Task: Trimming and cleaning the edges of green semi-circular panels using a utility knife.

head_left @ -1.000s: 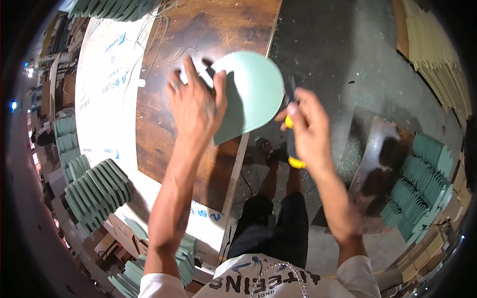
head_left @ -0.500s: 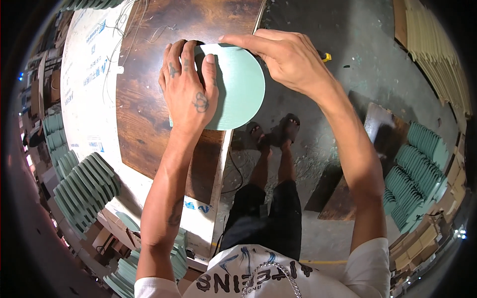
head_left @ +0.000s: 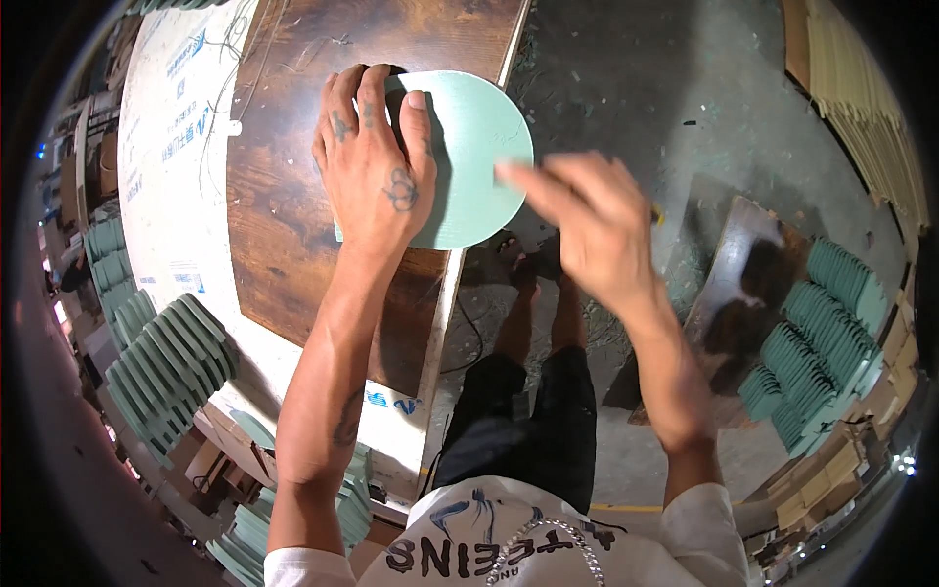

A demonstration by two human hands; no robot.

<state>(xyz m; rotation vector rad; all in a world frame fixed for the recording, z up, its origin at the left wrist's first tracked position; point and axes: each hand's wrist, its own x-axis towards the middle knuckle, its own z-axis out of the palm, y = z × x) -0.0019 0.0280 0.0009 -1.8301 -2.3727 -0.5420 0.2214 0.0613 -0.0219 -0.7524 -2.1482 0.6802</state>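
Note:
A pale green round disc point(head_left: 474, 166) lies on a dark brown wooden board point(head_left: 284, 215) and juts out past the board's right edge. My left hand point(head_left: 377, 171) lies flat on the disc's left half, holding it down, with the fingertips at its far rim. My right hand point(head_left: 587, 230) is blurred with motion at the disc's right rim, fingers pointing left at the edge. A small yellow bit of a tool point(head_left: 656, 213) shows behind that hand; the rest of the tool is hidden.
The board rests on a white printed sheet point(head_left: 166, 147). Several stacked green pieces stand at the left point(head_left: 166, 372) and on the floor at the right point(head_left: 822, 333). A brown panel point(head_left: 743, 284) lies on the concrete floor, and cream strips point(head_left: 861, 88) are stacked at the upper right.
My right hand has swept from the disc's far rim down along its right edge toward me. My left hand stays pressed on the disc.

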